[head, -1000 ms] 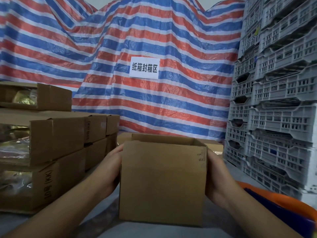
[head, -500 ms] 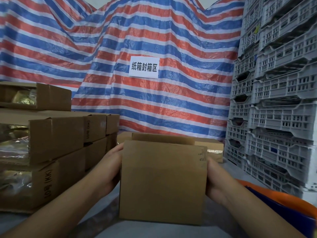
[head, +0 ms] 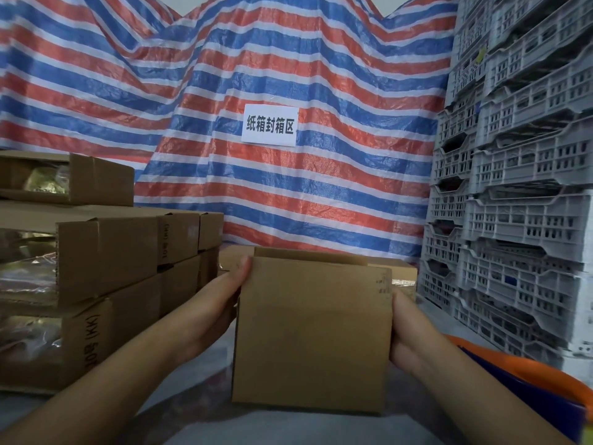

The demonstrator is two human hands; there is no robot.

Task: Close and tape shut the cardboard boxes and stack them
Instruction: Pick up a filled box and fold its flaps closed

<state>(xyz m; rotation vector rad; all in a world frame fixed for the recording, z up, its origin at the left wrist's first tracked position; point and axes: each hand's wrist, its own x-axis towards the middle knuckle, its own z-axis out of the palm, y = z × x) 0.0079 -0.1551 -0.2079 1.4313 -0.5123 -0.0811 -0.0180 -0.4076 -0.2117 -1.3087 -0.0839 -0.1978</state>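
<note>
A small cardboard box (head: pixel 313 335) stands upright on the grey surface (head: pixel 199 409), at the centre of the view and directly in front of the person. Its plain front panel faces the camera. The top is not sealed: a rear flap (head: pixel 309 255) stands slightly above the front edge. Faint dark print marks sit near the upper right corner of the front panel.

The left hand (head: pixel 208 313) presses flat against the left side wall of the box. Its grip is spread, with the fingers extended along the wall and the thumb reaching up to the top left corner. The right hand (head: pixel 409 335) lies against the right side wall. Only the back of the hand and the wrist are visible; the fingers are hidden behind the box, so whether this grip is spread or curled cannot be told.

To the left, well clear of the held box, a stack of cardboard boxes (head: pixel 106 261) rises in three tiers. Several have clear film over one end, and black print is visible on the lower boxes. Behind the held box, another flat carton (head: pixel 402 271) lies on the surface.

A red, white and blue striped tarpaulin (head: pixel 288 194) hangs across the background and carries a white paper sign (head: pixel 270 125) with black characters. Grey perforated plastic crates (head: pixel 519 200) are stacked in columns on the right. An orange and blue object (head: pixel 542 390) occupies the lower right corner.
</note>
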